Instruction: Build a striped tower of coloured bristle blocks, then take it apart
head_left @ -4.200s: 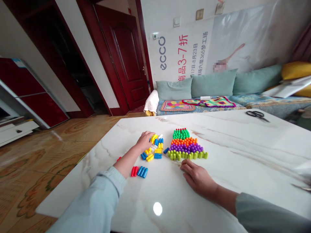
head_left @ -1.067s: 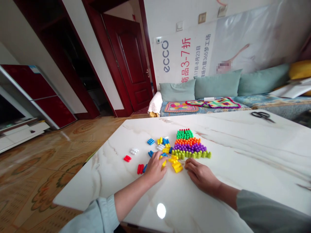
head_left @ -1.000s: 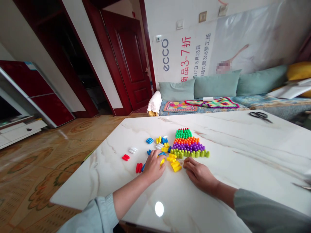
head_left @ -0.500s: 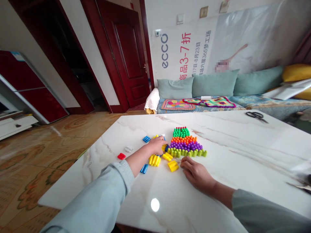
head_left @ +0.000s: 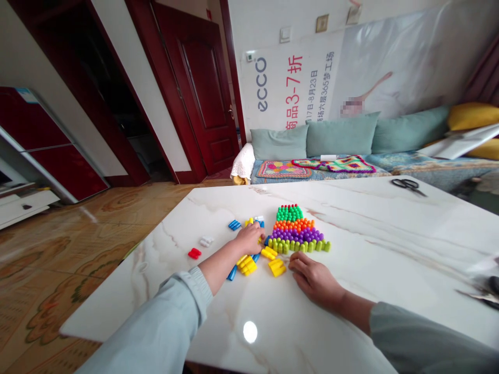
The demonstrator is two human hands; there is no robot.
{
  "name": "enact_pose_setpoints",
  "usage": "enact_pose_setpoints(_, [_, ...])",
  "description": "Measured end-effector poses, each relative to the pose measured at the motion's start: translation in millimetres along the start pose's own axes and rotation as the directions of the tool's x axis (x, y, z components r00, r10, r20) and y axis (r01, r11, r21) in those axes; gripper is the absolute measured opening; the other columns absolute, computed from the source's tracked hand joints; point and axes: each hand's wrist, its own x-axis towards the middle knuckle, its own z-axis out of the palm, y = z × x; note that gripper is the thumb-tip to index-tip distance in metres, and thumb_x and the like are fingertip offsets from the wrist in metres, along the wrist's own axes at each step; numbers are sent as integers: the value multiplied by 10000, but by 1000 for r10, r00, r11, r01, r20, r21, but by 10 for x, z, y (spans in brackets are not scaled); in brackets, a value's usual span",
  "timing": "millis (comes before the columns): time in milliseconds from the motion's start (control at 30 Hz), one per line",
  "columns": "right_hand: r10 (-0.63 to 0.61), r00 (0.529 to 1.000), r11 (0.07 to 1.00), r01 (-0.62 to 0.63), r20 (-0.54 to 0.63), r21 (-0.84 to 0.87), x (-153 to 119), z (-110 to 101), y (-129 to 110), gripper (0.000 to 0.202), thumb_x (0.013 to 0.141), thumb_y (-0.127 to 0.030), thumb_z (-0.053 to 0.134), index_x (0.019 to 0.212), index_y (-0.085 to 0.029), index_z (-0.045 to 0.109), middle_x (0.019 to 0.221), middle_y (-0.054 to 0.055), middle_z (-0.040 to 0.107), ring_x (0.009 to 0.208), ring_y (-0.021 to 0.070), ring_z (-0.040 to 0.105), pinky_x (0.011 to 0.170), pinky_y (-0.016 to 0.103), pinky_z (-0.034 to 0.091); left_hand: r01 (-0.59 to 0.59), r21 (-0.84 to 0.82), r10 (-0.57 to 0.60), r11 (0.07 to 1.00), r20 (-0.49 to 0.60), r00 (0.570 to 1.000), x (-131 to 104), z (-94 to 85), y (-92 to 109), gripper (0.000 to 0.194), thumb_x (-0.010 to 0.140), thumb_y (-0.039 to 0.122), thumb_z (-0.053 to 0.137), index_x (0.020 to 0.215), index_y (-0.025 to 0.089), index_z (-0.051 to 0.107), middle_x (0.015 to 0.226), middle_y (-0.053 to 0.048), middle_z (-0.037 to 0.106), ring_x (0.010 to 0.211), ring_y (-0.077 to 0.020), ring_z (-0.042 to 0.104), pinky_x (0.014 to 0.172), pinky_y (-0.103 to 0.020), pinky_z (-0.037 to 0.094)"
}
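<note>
My left hand (head_left: 250,238) reaches among loose plastic pegs with its fingers curled downward; anything in its grasp is hidden. Yellow pegs (head_left: 247,265) lie just below it, with blue pegs (head_left: 232,274) beside them. More yellow pegs (head_left: 277,267) lie between my two hands. My right hand (head_left: 315,278) rests on the table, fingers folded inward, hiding whatever may be inside. Just beyond it stand upright pegs in colour bands: olive-green pegs (head_left: 300,246) nearest, then purple pegs (head_left: 297,235), orange pegs (head_left: 294,225), green pegs (head_left: 289,212) and red pegs (head_left: 290,206).
On the white marbled table (head_left: 351,223) are red pegs (head_left: 194,253), white pegs (head_left: 206,241) and a blue group (head_left: 234,225) at the left. Black-handled scissors (head_left: 408,185) lie at the far right. Behind the table stands a sofa (head_left: 280,169) with cushions.
My left hand has shifted slightly left and down. Yellow pegs below it lie differently, and more blue shows beside them and beyond the hand. My right hand stays nearly still.
</note>
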Motion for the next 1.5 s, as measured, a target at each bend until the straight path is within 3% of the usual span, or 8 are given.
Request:
enact_pose_setpoints(133, [-4, 1000, 1000, 4, -6, -6, 1, 3, 12, 189, 865, -148, 409, 986, -205, 543, 1079, 79, 544, 896, 164, 582, 803, 300, 484, 76, -36, -79, 996, -65, 995, -23, 95, 8, 481, 696, 198, 630, 1175, 212, 583, 1187, -83, 522, 1160, -252, 469, 996, -346, 415])
enact_pose_setpoints(300, [-8, 1000, 1000, 8, -15, -10, 4, -19, -10, 184, 869, -153, 404, 974, -202, 546, 1072, 80, 546, 888, 163, 586, 793, 296, 486, 162, -88, -174, 983, -149, 973, -80, 186, 13, 394, 767, 92, 510, 1119, 209, 643, 1130, -86, 565, 1136, -250, 463, 1004, -382, 400])
enact_pose_setpoints(600, [-18, 999, 1000, 18, -29, 3, 4, -19, -8, 193, 868, -161, 401, 975, -209, 554, 1068, 83, 558, 878, 162, 594, 786, 300, 498, 62, -190, -105, 980, -226, 969, -107, 216, -139, 392, 755, 7, 476, 1032, 199, 677, 1075, -58, 615, 1072, -183, 536, 998, -331, 418])
enact_pose_setpoints(867, [-13, 1000, 1000, 13, -23, -3, 7, -12, -2, 193, 880, -170, 392, 975, -205, 557, 1071, 85, 558, 887, 165, 593, 784, 303, 497, 6, -176, -29, 984, -124, 992, -104, 113, -239, 362, 735, 98, 603, 1046, 266, 679, 1116, -26, 616, 1097, -198, 542, 997, -327, 417])
enact_pose_setpoints(1067, [-14, 999, 1000, 15, -32, 10, 1, -3, 6, 196, 888, -183, 394, 976, -202, 568, 1069, 83, 559, 882, 160, 592, 785, 301, 497, 43, -251, -106, 967, -244, 964, -315, -43, -32, 255, 790, 190, 565, 1022, 235, 661, 1064, -44, 588, 1018, -181, 573, 905, -286, 472])
enact_pose_setpoints(1167, [-18, 999, 1000, 18, -38, 13, 3, 0, 3, 201, 891, -185, 390, 972, -204, 572, 1063, 81, 561, 879, 159, 593, 788, 300, 499, -73, -304, -36, 950, -339, 940, -610, -44, 157, 276, 773, 191, 575, 1027, 265, 653, 1080, -34, 584, 1052, -182, 548, 959, -288, 441])
enact_pose_setpoints(1333, [-10, 999, 1000, 10, -34, -1, 7, -13, -12, 193, 889, -183, 389, 973, -205, 561, 1069, 82, 556, 881, 164, 593, 787, 307, 500, -170, -217, 109, 961, -268, 957, -1006, 68, 385, 349, 744, 153, 593, 1047, 310, 666, 1060, -36, 596, 1088, -221, 506, 984, -359, 406])
enact_pose_setpoints(1500, [-8, 999, 1000, 8, -33, -4, 5, -7, -15, 191, 877, -175, 395, 972, -206, 558, 1065, 81, 559, 875, 164, 597, 780, 302, 500, -149, -236, 58, 960, -355, 933, -834, 11, 308, 385, 788, 375, 630, 1159, 273, 600, 1192, -57, 562, 1151, -231, 486, 1021, -362, 387])
